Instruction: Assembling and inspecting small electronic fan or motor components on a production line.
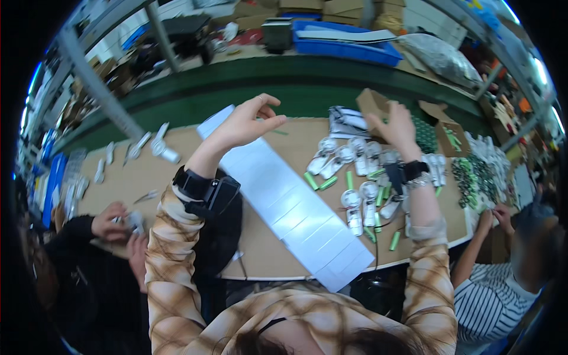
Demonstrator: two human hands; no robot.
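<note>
My left hand [254, 121] is open, thumb and fingers apart, above the far end of a long pale sheet [296, 204] with crosswise fold lines. The sheet lies diagonally across the table, its near end over the front edge. At the far right, my right hand [396, 127] is closed at the edge of a small brown cardboard box [371, 103]; some of its fingertips are hidden. Below that hand lie several white handheld devices [351, 213] with round heads. Green cylindrical battery cells [394, 240] are scattered among them.
Co-workers sit at both sides, one person's hand [109, 222] at left, another's [503, 219] at right. An open carton [452, 139] with green cells and a pile of small green parts [467, 177] stand right. A blue tray [349, 47] sits on the back shelf; white devices [160, 145] lie left.
</note>
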